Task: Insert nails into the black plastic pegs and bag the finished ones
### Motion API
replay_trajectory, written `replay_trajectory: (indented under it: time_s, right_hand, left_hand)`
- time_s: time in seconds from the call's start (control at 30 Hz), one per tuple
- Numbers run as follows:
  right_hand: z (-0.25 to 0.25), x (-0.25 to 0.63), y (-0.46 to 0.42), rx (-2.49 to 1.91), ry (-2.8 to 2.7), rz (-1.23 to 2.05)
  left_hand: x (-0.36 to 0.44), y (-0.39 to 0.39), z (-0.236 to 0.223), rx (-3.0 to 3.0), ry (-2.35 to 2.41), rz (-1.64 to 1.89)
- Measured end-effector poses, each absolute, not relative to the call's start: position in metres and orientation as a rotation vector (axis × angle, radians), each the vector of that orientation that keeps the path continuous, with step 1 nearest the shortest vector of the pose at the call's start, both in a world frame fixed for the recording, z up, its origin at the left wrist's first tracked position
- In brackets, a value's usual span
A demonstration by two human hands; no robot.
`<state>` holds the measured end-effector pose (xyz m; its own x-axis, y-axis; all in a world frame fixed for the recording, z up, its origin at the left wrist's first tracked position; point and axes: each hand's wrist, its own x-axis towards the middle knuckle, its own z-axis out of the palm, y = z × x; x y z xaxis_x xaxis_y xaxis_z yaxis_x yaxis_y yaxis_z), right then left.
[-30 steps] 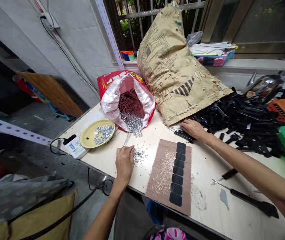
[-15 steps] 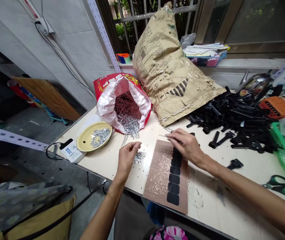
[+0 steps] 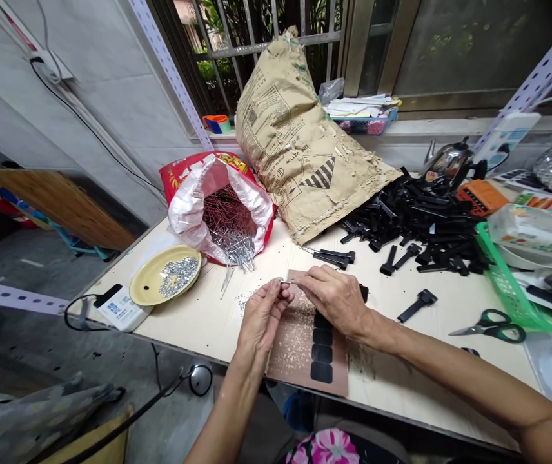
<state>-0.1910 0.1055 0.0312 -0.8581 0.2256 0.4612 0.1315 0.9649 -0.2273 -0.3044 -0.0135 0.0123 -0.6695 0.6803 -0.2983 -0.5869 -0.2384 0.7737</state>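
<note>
Left hand (image 3: 261,317), right hand (image 3: 337,298): fingers clamp one thin metal rod (image 3: 285,281). One yellow dish (image 3: 151,273); one pair of scissors (image 3: 483,327).

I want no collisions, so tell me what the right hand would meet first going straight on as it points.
The right hand would most likely meet the left hand, whose fingertips lie just ahead. A small metal piece shows between them; which hand holds it, and exact depth, are unclear.

Left hand (image 3: 262,317), right hand (image 3: 336,296), thin metal piece (image 3: 285,281) between them
</note>
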Motion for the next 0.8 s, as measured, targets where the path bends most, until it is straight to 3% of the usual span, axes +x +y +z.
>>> replay_trajectory:
  time_s: [0.23,0.47,0.67,0.8]
  right_hand:
    - [0.030,-0.190,0.100,-0.263,-2.600,0.128]
    - [0.018,-0.190,0.102,-0.282,-2.608,0.257]
    - [0.014,-0.189,0.105,-0.371,-2.664,0.685]
    - [0.012,-0.189,0.101,-0.429,-2.679,0.528]
  left_hand:
    - [-0.300,-0.013,0.009,0.212,1.372,2.007]
    - [-0.306,-0.020,0.001,0.369,1.604,1.909]
    - [-0.309,-0.022,-0.006,0.425,1.637,1.850]
    - [-0.308,-0.022,-0.008,0.518,1.724,1.794]
